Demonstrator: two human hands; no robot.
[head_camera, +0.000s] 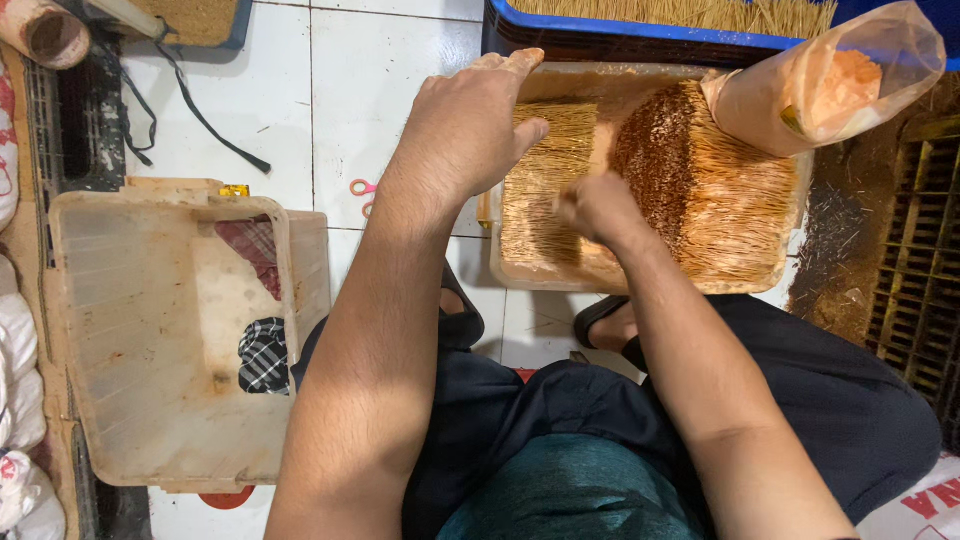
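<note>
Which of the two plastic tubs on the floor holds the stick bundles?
The tub under both hands, packed with thin sticks; the left-side tub has none.

The right hand is blurred; the left hand hides part of the thin sticks.

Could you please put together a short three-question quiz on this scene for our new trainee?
1. True or false: the left hand rests on the thin sticks in the tray.
2. What lies on the white floor tiles just left of the tray?
A. pink-handled scissors
B. a hammer
C. a spoon
3. What does the clear plastic bag at the tray's far right corner hold?

Key
1. True.
2. A.
3. Orange powder.
</note>
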